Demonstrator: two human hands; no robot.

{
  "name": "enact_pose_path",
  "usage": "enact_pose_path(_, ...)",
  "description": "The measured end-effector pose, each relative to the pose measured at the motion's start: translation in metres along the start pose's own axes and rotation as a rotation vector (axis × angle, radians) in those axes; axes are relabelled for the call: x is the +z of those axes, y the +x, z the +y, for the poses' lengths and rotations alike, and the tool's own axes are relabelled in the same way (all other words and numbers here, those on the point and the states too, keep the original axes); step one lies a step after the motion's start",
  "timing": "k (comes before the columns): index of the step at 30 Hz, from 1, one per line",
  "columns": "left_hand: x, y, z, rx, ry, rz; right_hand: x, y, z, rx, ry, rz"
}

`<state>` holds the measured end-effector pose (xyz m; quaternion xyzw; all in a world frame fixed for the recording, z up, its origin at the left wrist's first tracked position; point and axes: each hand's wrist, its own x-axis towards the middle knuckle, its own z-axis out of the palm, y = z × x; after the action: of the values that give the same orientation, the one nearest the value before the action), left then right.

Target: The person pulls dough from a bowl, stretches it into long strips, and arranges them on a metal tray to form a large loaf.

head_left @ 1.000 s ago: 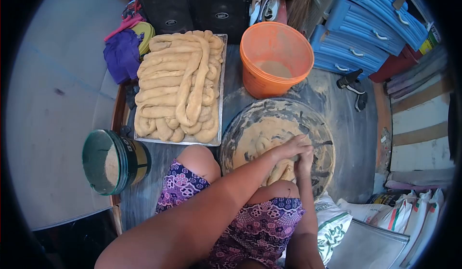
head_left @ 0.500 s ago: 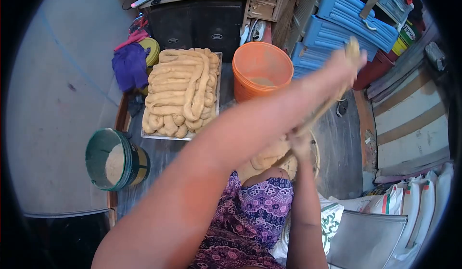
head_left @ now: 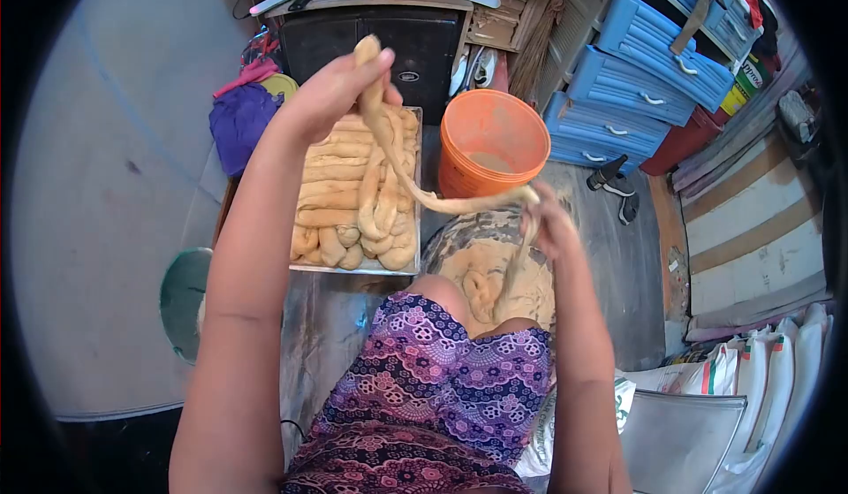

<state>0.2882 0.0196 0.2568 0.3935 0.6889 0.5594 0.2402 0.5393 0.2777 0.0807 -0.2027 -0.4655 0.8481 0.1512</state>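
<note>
A long rope of soft, pale dough [head_left: 459,204] hangs in a sag between my hands. My left hand [head_left: 340,92], raised over the tray's far end, is closed around one end, which sticks up past the thumb. My right hand [head_left: 552,229] grips the rope farther along, and its tail drops towards a floured round basin [head_left: 433,242] in front of my knees. More dough [head_left: 481,295] lies coiled on the flour there. To the left, stacked dough ropes [head_left: 331,176] fill a metal tray [head_left: 358,270], partly hidden by my left hand and forearm.
An orange bucket [head_left: 495,132] with some powder inside stands right of the tray. A green bucket [head_left: 181,304] is at the left, partly behind my left arm. Blue drawers [head_left: 632,87], shoes [head_left: 618,185] and white sacks [head_left: 777,388] are on the right.
My left hand has swung from the upper right across to above the tray, bringing its dough end along. My right hand has risen from the basin, and the rope now stretches leftward.
</note>
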Motion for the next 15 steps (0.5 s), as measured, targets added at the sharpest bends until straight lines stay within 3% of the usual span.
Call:
enact_pose_path(2,-0.005,-0.025,-0.013,-0.039,0.026,0.047,0.079,-0.003,-0.047,-0.039,0.015,-0.049)
enact_pose_path(5,-0.024,-0.047,-0.031,-0.145,-0.129,0.144,0.142,0.024,-0.088,-0.126,-0.11,-0.294)
enact_pose_path(8,-0.047,-0.058,-0.039,0.065,-0.62,0.238,0.203,0.064,-0.12,-0.317,-0.339,-0.316)
enact_pose_path(9,-0.054,-0.064,-0.034,0.062,-0.622,0.238,0.221,0.078,-0.128,-0.379,-0.484,-0.307)
enact_pose_path(11,-0.069,-0.076,-0.025,0.436,-0.865,0.284,0.246,0.11,-0.133,-0.418,-0.613,-0.278)
enact_pose_path(15,-0.075,-0.117,-0.01,0.599,-0.97,0.283,0.273,0.156,-0.117,-0.326,-0.58,-0.233)
